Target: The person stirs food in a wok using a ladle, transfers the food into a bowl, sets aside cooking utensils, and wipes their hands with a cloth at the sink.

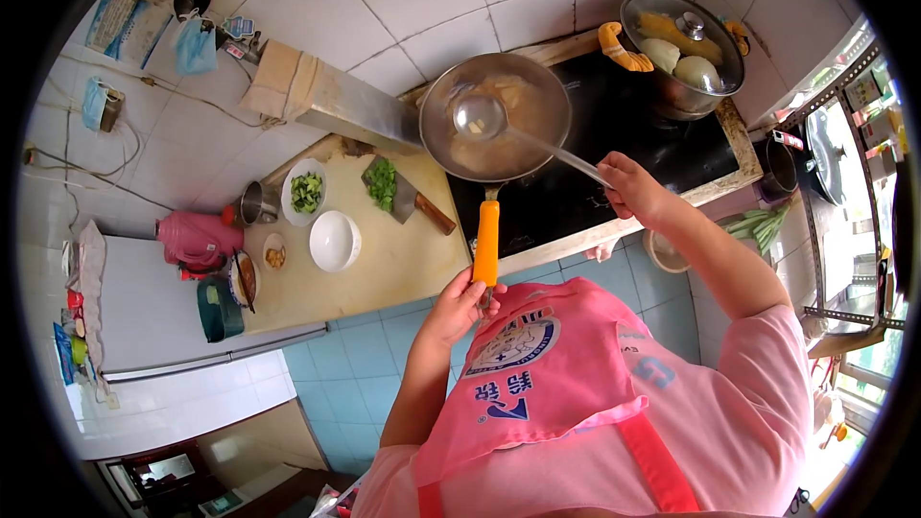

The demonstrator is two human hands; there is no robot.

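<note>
My left hand (466, 306) is closed round the end of the orange handle of a wok (436, 139). My right hand (630, 189) grips the long metal handle of a ladle (556, 152). The ladle's round bowl lies inside the wok, over brownish liquid with pale pieces (518, 105) in it. A few small pale bits show in the ladle's bowl. The wok sits at the left part of the black cooktop (604, 115).
A lidded pot (705, 101) stands at the back right of the cooktop. Left on the counter (393, 269) are a cleaver (434, 213) with chopped greens, a white bowl (335, 241), a plate of cut green vegetables (307, 192) and a pink jug (197, 240). Metal shelving (815, 230) borders the right.
</note>
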